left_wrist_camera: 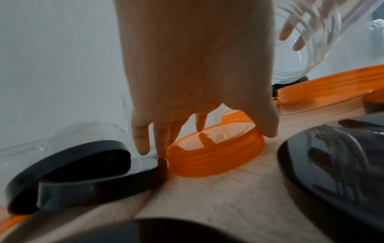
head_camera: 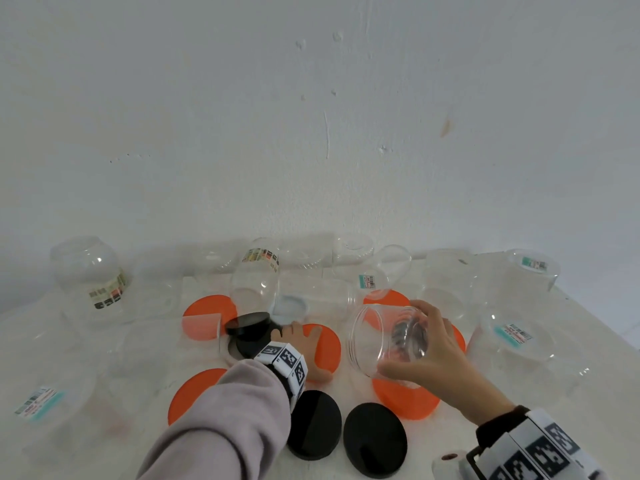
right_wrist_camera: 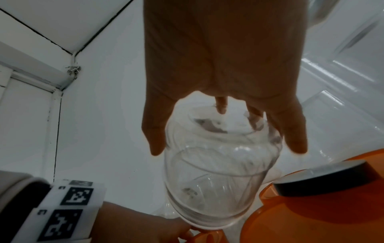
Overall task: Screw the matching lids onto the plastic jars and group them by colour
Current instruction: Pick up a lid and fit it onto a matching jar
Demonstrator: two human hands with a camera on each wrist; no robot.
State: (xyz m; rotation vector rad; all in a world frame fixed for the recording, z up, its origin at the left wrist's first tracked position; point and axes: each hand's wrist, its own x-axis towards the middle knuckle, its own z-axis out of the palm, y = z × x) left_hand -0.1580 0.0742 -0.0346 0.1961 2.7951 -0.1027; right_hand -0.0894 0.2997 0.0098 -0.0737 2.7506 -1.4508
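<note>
By the look of it the work has barely begun: no jar in view wears a lid, and nothing is grouped by colour yet.

The right hand (head_camera: 429, 344) holds a clear jar (head_camera: 384, 337) lifted off the counter (head_camera: 588, 420) at about 3 o'clock from the middle of the scene. It lies tilted on its side, mouth toward 9 o'clock, with the fingers wrapped over its closed bottom end and the thumb beneath. In the right wrist view the fingers (right_wrist_camera: 153, 139) spread around the jar's base.

The left hand (head_camera: 304, 336) is down on an orange lid (head_camera: 325, 348) at the centre of the counter. In the left wrist view its fingers (left_wrist_camera: 141, 139) curl over the far rim and the thumb presses the near side of this lid (left_wrist_camera: 216, 152), which lies open side up. It looks like a grip about to lift, though the lid sits on the counter. This lid looks like the next one meant for the held jar.

Other orange lids lie loose: one at 10 o'clock (head_camera: 207, 317), one at 7 o'clock (head_camera: 194, 389), one under the held jar at 5 o'clock (head_camera: 405, 400), and one at 1 o'clock (head_camera: 386, 299). Two black lids (head_camera: 313, 424) lie flat at 6 o'clock, and another black lid (head_camera: 247, 323) leans on a further one just left of the left hand.

Many open jars (head_camera: 254, 282) stand or lie along the far edge from 9 to 3 o'clock, several bearing labels. Nearly every pairing is left to do, and the sorting after that.
</note>
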